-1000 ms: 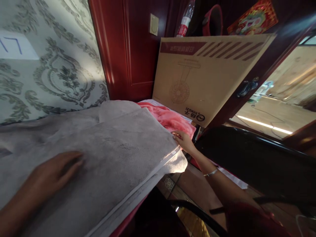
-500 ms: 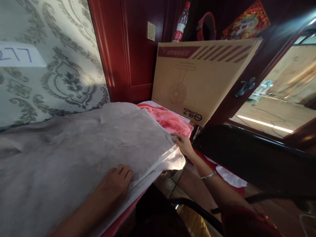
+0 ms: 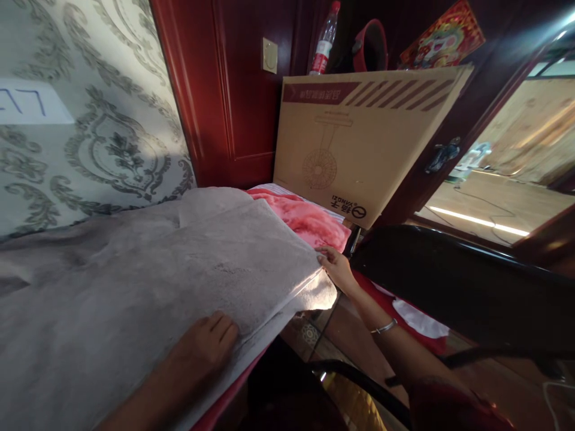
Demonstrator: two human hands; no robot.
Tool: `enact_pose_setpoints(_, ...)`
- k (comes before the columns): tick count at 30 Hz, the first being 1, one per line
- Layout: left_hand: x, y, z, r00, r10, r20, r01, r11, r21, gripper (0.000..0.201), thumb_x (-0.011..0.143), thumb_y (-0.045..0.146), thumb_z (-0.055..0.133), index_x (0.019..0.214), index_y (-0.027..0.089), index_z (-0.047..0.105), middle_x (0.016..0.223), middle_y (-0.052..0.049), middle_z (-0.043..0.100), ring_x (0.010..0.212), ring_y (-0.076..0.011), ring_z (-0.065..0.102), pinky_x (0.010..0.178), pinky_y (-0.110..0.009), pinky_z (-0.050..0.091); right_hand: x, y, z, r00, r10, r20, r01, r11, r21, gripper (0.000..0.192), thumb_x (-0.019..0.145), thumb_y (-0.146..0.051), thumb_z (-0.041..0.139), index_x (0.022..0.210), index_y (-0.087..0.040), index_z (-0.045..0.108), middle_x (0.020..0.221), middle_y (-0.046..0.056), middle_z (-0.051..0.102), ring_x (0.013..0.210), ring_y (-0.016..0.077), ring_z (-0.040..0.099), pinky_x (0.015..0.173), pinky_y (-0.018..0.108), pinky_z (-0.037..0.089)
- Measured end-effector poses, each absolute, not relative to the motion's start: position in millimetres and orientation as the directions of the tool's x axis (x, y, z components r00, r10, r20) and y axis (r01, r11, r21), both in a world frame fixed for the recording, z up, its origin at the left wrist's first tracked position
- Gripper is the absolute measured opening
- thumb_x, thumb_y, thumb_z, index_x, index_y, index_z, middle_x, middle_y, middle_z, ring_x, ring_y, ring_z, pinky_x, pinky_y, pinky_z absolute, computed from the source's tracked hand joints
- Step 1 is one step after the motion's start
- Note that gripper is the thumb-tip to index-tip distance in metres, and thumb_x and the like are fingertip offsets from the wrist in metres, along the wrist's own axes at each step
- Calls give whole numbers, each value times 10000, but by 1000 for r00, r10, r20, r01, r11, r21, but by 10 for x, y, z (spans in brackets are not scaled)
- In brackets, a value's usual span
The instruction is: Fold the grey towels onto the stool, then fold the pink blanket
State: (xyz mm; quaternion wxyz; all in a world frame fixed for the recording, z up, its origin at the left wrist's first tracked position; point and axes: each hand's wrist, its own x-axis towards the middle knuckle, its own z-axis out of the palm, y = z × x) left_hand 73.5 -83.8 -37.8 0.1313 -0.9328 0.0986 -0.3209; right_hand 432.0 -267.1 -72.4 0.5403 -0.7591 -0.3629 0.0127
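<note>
A grey plush blanket (image 3: 148,287) lies spread and folded in layers across the left and middle of the view. At its right corner my right hand (image 3: 336,268) pinches the upper layer's edge between thumb and fingers; a bracelet circles that wrist. My left hand (image 3: 210,342) is at the near edge of the same blanket, back of the hand up, with its fingers bent onto the cloth and its thumb hidden. Under the corner, a paler flap (image 3: 318,292) of cloth sticks out in the light. Beyond the blanket lies a pink plush cloth (image 3: 302,216).
A large cardboard box (image 3: 359,143) leans at the back, with a plastic bottle (image 3: 324,45) behind its top edge. A black chair (image 3: 458,287) stands at the right, near my right forearm. Patterned wallpaper (image 3: 121,143) and a red wooden panel (image 3: 202,90) bound the far side.
The view has shifted slightly. My left hand has moved a little down and left along the blanket's near edge. My right hand still pinches the corner in nearly the same place.
</note>
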Motion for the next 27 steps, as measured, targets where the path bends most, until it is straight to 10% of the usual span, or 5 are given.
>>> enact_pose_setpoints(10, 648, -1076, -28, 896, -111, 430, -110, -994, -29, 136, 888, 92, 514, 929, 189, 599, 863, -60, 651, 781, -220, 570, 679, -367, 482, 4239, -2759, -639, 764, 502, 405, 565, -219, -795, 296, 813, -403, 582, 1025, -242, 713, 880, 69, 711, 768, 243, 633, 704, 389, 528)
enact_pose_setpoints(16, 584, -1026, 132, 959, -11, 284, -42, -994, 101, 71, 891, 157, 538, 912, 204, 586, 907, -58, 649, 793, -208, 572, 715, -365, 478, 3763, -2770, -330, 347, 673, 653, 901, -45, -432, 251, 917, -333, 593, 1123, -298, 732, 1134, 103, 702, 1124, 304, 618, 985, 497, 493)
enact_pose_setpoints(20, 571, -1021, 76, 961, -23, 275, -44, -996, 72, 90, 921, 154, 525, 915, 207, 597, 901, -50, 650, 801, -208, 568, 724, -361, 456, 3552, -2730, -264, 68, 856, 513, 945, 110, -309, 255, 1002, -344, 546, 1192, -293, 709, 1202, 101, 698, 1111, 277, 630, 924, 450, 513)
enact_pose_setpoints(27, 555, -1010, -53, 959, -70, 273, -54, -996, -66, 240, 851, -3, 471, 892, 194, 600, 871, -52, 638, 766, -215, 546, 668, -347, 422, 3630, -2765, -339, 4, 859, 512, 947, 162, -279, 332, 1059, -239, 430, 1284, -271, 671, 1216, 121, 694, 1113, 239, 636, 918, 407, 549)
